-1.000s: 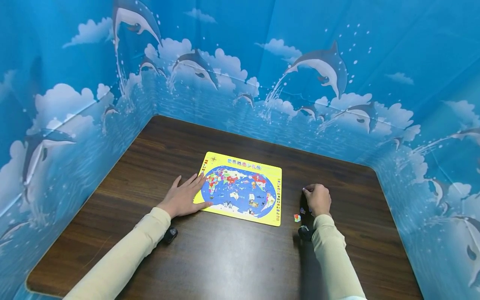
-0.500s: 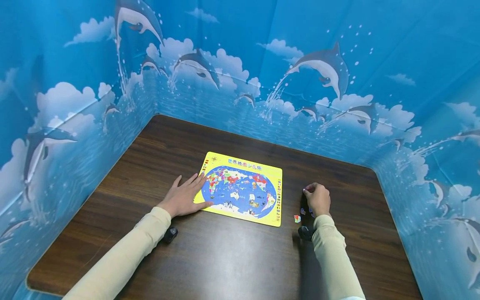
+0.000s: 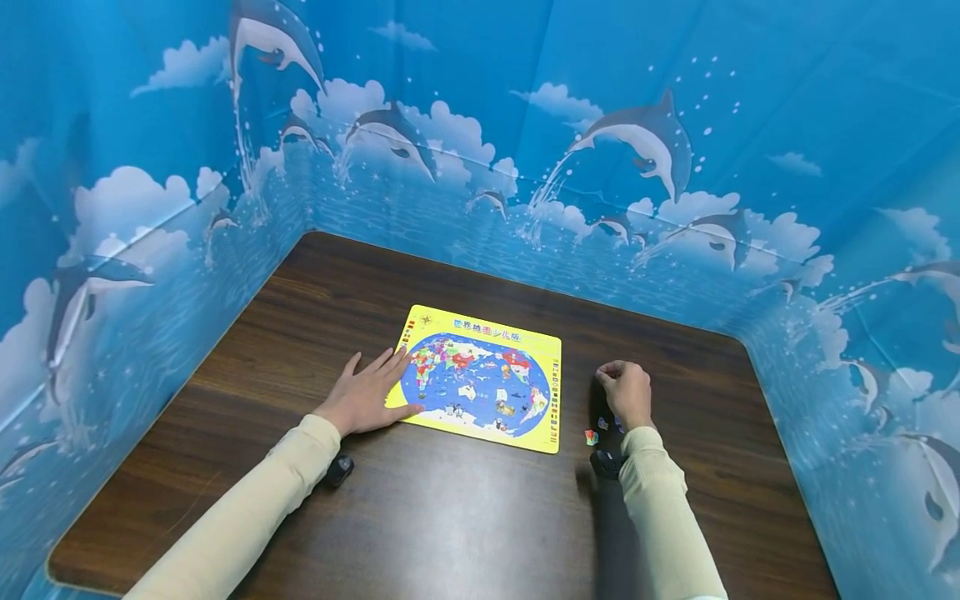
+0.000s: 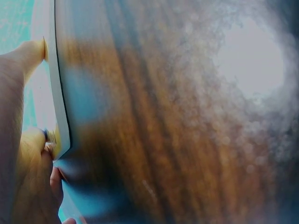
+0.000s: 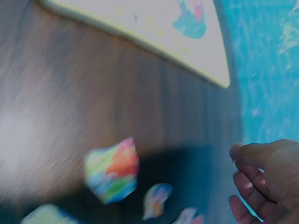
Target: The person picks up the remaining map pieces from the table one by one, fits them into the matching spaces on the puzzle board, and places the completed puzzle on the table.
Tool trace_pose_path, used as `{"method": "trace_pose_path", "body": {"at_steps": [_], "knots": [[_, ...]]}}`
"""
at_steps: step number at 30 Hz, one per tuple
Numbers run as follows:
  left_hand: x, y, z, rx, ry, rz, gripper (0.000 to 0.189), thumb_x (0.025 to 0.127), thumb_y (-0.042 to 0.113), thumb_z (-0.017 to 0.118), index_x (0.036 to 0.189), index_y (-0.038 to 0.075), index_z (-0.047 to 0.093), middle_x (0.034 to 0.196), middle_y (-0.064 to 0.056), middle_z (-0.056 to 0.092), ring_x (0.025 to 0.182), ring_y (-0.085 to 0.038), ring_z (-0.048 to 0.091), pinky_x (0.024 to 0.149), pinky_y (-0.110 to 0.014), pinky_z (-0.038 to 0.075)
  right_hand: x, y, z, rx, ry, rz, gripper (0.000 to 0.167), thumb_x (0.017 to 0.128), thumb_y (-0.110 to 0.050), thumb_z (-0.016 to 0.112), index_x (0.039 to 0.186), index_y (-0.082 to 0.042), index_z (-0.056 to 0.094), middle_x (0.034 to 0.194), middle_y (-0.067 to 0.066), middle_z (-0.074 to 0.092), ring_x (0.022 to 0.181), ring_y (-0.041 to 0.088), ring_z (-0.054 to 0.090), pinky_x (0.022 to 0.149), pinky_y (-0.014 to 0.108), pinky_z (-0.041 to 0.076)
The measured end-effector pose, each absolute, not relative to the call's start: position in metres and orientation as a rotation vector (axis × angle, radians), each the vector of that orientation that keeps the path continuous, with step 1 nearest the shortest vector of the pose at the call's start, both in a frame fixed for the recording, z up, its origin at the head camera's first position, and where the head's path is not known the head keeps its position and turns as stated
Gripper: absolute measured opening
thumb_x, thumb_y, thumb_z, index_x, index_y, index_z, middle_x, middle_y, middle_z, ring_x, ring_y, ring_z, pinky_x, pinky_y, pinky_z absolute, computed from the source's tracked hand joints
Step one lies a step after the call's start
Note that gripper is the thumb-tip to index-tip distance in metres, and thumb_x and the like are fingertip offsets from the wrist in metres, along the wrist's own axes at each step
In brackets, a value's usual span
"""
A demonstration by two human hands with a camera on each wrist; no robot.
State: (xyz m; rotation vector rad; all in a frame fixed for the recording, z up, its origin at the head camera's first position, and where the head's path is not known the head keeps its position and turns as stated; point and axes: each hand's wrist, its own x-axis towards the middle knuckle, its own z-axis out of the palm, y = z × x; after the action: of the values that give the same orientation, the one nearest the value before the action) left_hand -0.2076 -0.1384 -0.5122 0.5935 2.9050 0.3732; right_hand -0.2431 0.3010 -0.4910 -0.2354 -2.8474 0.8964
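Observation:
A yellow-bordered world map puzzle board [image 3: 542,342] lies flat on the table. My left hand [image 3: 366,396] rests on its left edge, fingers spread and thumb along the near border; the left wrist view catches the fingers [image 4: 35,50] at the board's edge. To the right of the board, my right hand [image 3: 628,395] pinches a tiny puzzle piece [image 5: 232,155] between thumb and fingertips, mostly hidden by them. Below that hand lie a multicoloured puzzle piece [image 5: 113,171] and a smaller blue-and-orange one [image 5: 156,201].
Two more loose pieces show at the bottom of the right wrist view, one pale [image 5: 49,216] and one pinkish [image 5: 188,217]. The dark wooden table [image 3: 465,533] is enclosed by a blue dolphin-print curtain [image 3: 465,167] at the back and sides.
My right hand has shifted slightly left, toward the board, with the small piece still pinched. The left hand and the board stay where they were.

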Motion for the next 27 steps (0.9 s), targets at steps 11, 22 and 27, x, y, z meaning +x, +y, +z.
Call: {"method": "trace_pose_path", "body": {"at_steps": [11, 22, 27], "knots": [[-0.207, -0.141, -0.514, 0.594, 2.909, 0.374, 0.097, 0.095, 0.072, 0.053, 0.164, 0.009, 0.027, 0.170, -0.010, 0.024, 0.158, -0.031, 0.020, 0.122, -0.068, 0.008, -0.261, 0.249, -0.463, 0.034, -2.845, 1.107, 0.014, 0.097, -0.009, 0.073, 0.105, 0.002, 0.078, 0.100, 0.017, 0.076, 0.091, 0.031, 0.070, 0.083, 0.046, 0.057], [-0.206, -0.141, -0.518, 0.588, 2.927, 0.391, 0.096, 0.094, 0.072, 0.054, 0.164, 0.009, 0.030, 0.169, -0.010, 0.028, 0.157, -0.031, 0.022, 0.121, -0.070, 0.011, -0.276, 0.195, -0.483, -0.046, -2.898, 1.293, 0.015, 0.098, -0.011, 0.073, 0.104, 0.000, 0.081, 0.108, 0.016, 0.076, 0.101, 0.030, 0.069, 0.093, 0.048, 0.056], [-0.204, -0.143, -0.519, 0.580, 2.933, 0.387, 0.096, 0.094, 0.072, 0.054, 0.164, 0.010, 0.030, 0.169, -0.009, 0.028, 0.157, -0.030, 0.022, 0.121, -0.069, 0.011, -0.280, 0.179, -0.494, -0.046, -2.908, 1.314, 0.013, 0.096, -0.012, 0.075, 0.098, -0.001, 0.082, 0.098, 0.012, 0.078, 0.093, 0.025, 0.069, 0.087, 0.043, 0.056]]}}
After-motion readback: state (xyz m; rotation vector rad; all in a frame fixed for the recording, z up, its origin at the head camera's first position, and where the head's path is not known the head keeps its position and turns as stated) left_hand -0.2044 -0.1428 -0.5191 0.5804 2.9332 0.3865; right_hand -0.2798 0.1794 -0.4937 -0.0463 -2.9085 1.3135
